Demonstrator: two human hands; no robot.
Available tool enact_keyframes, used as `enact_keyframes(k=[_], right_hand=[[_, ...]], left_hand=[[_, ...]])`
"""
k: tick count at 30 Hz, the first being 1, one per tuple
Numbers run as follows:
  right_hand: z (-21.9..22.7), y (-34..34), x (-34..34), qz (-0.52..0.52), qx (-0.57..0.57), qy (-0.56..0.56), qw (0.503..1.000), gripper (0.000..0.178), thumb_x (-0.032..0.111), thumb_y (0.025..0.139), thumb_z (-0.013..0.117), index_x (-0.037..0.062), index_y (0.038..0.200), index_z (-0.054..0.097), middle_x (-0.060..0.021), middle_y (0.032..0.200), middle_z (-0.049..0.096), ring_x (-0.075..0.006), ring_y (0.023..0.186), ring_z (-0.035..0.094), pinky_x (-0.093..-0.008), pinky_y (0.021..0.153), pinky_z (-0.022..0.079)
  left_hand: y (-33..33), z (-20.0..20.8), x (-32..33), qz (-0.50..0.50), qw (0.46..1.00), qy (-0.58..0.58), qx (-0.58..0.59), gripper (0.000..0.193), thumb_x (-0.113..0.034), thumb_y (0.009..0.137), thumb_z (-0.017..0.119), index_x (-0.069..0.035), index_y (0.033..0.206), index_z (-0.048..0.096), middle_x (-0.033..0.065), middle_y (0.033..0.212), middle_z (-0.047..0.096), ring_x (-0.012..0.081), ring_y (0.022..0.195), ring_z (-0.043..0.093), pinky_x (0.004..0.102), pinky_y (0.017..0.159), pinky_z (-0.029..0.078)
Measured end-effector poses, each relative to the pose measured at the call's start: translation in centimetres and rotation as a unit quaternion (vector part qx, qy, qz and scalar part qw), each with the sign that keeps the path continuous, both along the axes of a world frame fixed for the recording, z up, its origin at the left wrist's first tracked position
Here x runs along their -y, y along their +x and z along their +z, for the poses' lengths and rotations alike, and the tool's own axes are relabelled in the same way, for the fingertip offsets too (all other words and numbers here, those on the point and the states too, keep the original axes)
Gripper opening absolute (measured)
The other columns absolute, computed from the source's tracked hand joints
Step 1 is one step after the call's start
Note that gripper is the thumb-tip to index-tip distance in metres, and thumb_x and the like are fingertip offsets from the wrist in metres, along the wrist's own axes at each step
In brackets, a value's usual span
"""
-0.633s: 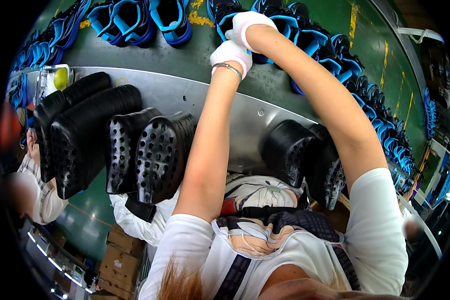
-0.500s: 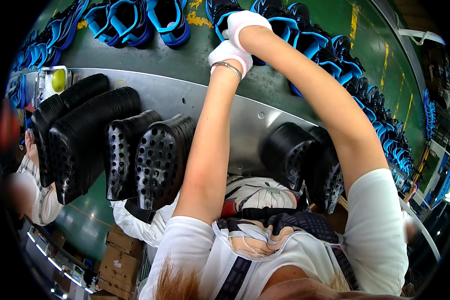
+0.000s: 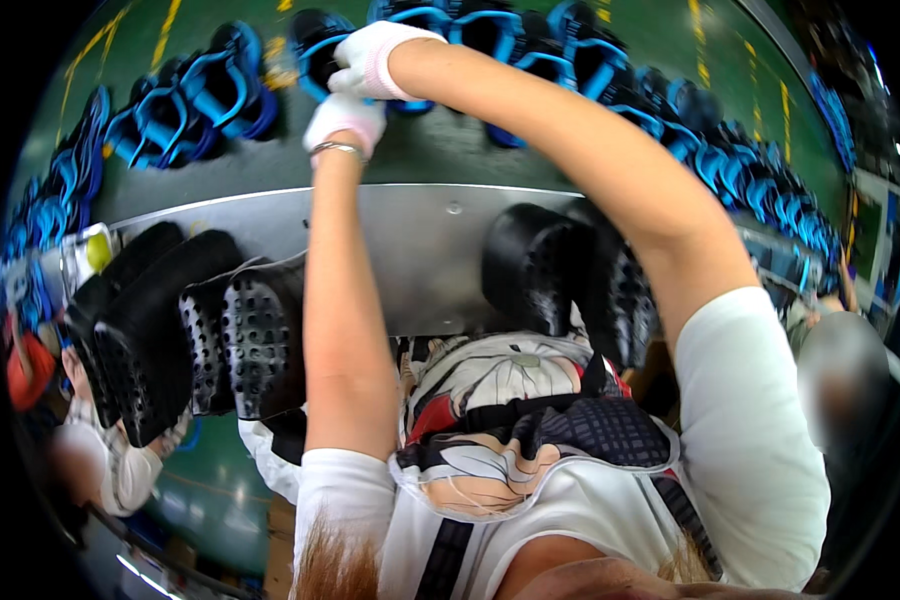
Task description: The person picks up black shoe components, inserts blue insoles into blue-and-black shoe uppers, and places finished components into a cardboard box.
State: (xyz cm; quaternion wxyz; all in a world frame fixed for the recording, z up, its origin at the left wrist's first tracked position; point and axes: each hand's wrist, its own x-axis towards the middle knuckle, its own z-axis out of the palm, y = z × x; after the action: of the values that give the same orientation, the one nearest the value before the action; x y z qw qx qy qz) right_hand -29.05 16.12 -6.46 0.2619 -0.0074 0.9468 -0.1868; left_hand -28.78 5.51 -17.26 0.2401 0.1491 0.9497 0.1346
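Both my hands wear white gloves and meet at a black sports shoe with blue trim (image 3: 315,45), toes pointing away, on the green surface beyond the metal ledge. My right hand (image 3: 378,62) has its fingers bent over the shoe's right edge. Just below it my left hand (image 3: 342,124) is closed close to the shoe's heel, a thin metal bracelet at its wrist. The right hand partly covers the left fingertips, so what they pinch is hidden. Similar shoes stand close by on the left (image 3: 228,85) and the right (image 3: 485,35).
Along the metal ledge (image 3: 410,260) several black, hole-studded padded blocks (image 3: 255,335) stand left, and two more (image 3: 535,265) right. A clear box with a yellow-green round thing (image 3: 98,252) sits far left. Rows of shoes curve away on both sides. People are at the left and right edges.
Both hands have shifted left in view together with the shoe beside them. The neighbouring shoes and the black blocks also appear farther left, and the ledge lies lower. The hands stay together.
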Motion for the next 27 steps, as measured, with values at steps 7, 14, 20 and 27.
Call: enact_keyframes(k=[7,14,20,27], right_hand=[[13.8,20.7,-16.6,-0.151,-0.179,-0.034,0.972,0.042,0.041,0.087,0.052,0.0046,0.102,0.067,-0.0126,0.09,0.067,-0.0262,0.083,0.065,-0.0353,0.077,0.05],[13.3,50.3,-29.2,-0.529,-0.196,0.102,0.819,0.035,0.032,0.089,0.057,0.0016,0.105,0.064,-0.007,0.081,0.065,-0.0104,0.078,0.06,-0.027,0.073,0.049],[9.4,59.6,-28.2,-0.606,-0.088,0.193,0.767,0.033,0.035,0.086,0.055,0.0095,0.104,0.066,-0.0183,0.099,0.066,-0.0354,0.098,0.061,-0.038,0.085,0.048],[6.7,60.1,-26.5,-0.527,0.031,0.13,0.839,0.058,0.031,0.075,0.065,0.0093,0.128,0.052,-0.0206,0.122,0.055,-0.0359,0.115,0.052,-0.0367,0.098,0.042]], left_hand=[[2.9,0.9,3.6,0.009,0.98,0.072,-0.184,0.05,-0.035,0.081,0.065,-0.01,0.123,0.059,0.018,0.123,0.058,0.0337,0.112,0.055,0.0406,0.096,0.043],[11.1,3.7,4.2,-0.018,0.92,0.156,-0.359,0.04,-0.026,0.086,0.063,-0.011,0.123,0.059,0.0182,0.122,0.056,0.0342,0.11,0.054,0.0416,0.094,0.043],[14.5,4.6,3.2,-0.021,0.962,0.194,-0.19,0.035,-0.021,0.088,0.059,-0.008,0.121,0.061,0.0164,0.119,0.057,0.0295,0.11,0.055,0.037,0.095,0.042],[16.3,6.1,1.2,-0.068,0.967,0.176,-0.169,0.032,-0.019,0.089,0.058,-0.007,0.118,0.063,0.0133,0.117,0.059,0.0243,0.105,0.058,0.033,0.088,0.047]])
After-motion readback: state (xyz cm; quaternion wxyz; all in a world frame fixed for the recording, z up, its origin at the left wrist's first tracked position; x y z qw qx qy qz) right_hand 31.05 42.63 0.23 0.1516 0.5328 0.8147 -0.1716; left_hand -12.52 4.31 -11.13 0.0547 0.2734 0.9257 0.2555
